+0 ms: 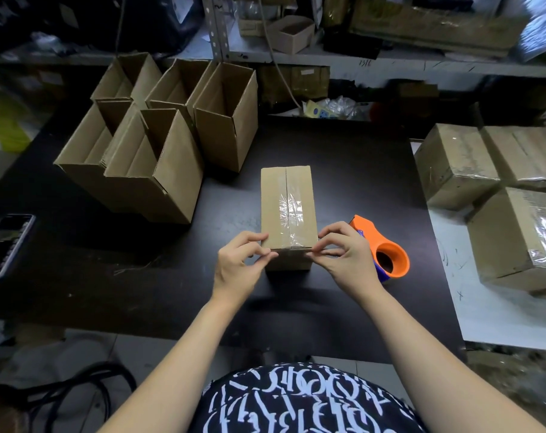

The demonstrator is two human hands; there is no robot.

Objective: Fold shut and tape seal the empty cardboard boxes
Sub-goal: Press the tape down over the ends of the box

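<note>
A small cardboard box stands on the black table, its top flaps folded shut with clear tape running along the centre seam. My left hand pinches the box's near left top corner. My right hand pinches the near right top corner, fingers curled at the edge. An orange and blue tape dispenser lies on the table just right of my right hand, partly hidden behind it.
Several open cardboard boxes stand with flaps up at the table's back left. Taped boxes are stacked on a white surface at the right. A phone lies at the left edge. Cluttered shelves run behind.
</note>
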